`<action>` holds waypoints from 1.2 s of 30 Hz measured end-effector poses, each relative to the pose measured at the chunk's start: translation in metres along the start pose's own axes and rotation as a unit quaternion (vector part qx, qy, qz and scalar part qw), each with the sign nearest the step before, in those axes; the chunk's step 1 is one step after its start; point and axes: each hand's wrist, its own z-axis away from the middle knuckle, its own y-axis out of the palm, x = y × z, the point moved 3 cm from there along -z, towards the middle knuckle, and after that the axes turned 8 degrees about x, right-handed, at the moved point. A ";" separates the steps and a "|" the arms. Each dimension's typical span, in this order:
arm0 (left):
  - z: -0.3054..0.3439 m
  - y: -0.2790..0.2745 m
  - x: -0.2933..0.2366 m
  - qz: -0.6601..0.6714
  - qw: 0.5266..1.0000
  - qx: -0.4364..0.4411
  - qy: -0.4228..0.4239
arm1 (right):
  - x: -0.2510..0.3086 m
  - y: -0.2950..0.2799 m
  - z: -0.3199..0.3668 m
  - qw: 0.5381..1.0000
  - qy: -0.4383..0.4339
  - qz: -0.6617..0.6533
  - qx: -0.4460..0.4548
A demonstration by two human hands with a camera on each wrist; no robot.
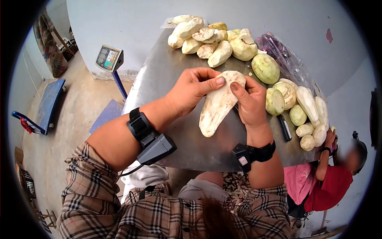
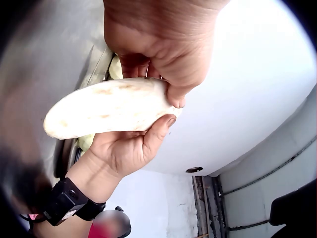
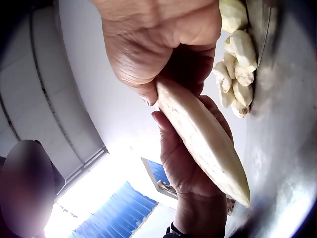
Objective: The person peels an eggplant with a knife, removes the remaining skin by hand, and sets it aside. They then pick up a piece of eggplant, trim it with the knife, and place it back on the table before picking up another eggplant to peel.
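A long, pale slab of peeled eggplant [image 1: 219,105], brown-marked on its flat face, is held above the metal table by both hands. My left hand [image 1: 191,91] pinches its wide upper end, thumb on the near face and fingers behind. Opposite it, my right hand [image 1: 252,105] grips the same end from the right, its thumb close to the left one. The slab's narrow end points down toward me. In the left wrist view the slab [image 2: 109,110] lies nearly level across the hands. Its thickness shows in the right wrist view, where the slab [image 3: 208,144] slants downward.
Peeled eggplants [image 1: 221,53] are heaped at the table's back, and more [image 1: 306,103] lie at the right. A black-handled tool [image 1: 285,128] lies near these. Behind them sits a clear plastic bag [image 1: 284,55] with purple contents. Another person [image 1: 328,187] is at the right; a scale display [image 1: 108,58] stands left.
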 end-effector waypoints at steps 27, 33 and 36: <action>0.004 0.011 -0.001 -0.086 0.996 -0.004 0.017 | -0.006 -0.001 -0.001 0.998 -0.013 -0.029 -0.051; 0.001 0.004 0.012 -0.137 0.989 0.023 -0.043 | -0.002 -0.005 -0.001 0.998 -0.017 -0.027 -0.059; 0.001 0.001 0.012 -0.230 0.972 0.012 -0.054 | 0.004 -0.001 -0.001 0.999 0.012 0.002 -0.041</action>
